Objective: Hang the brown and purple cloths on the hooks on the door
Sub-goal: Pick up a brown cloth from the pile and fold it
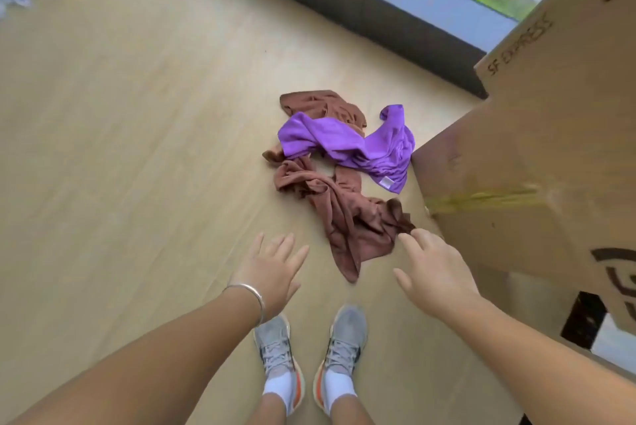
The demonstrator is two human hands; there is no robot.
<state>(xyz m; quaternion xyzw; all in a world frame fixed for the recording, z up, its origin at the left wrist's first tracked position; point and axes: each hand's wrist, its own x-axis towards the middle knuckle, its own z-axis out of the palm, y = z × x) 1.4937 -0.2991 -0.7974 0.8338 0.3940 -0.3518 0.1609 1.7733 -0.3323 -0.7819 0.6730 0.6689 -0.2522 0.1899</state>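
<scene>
Brown cloth (pixel 344 214) under purple cloth (pixel 347 146), both soft, light; pinch near corner. Left hand (pixel 272 273), right hand (pixel 433 270) fingers spread, empty.

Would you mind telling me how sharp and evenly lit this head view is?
Head view: soft daylight, faint shadows; brown cloth and purple cloth fairly sharp; cardboard box bowed by wide-angle distortion; top-left corner blurred and washed out.
</scene>
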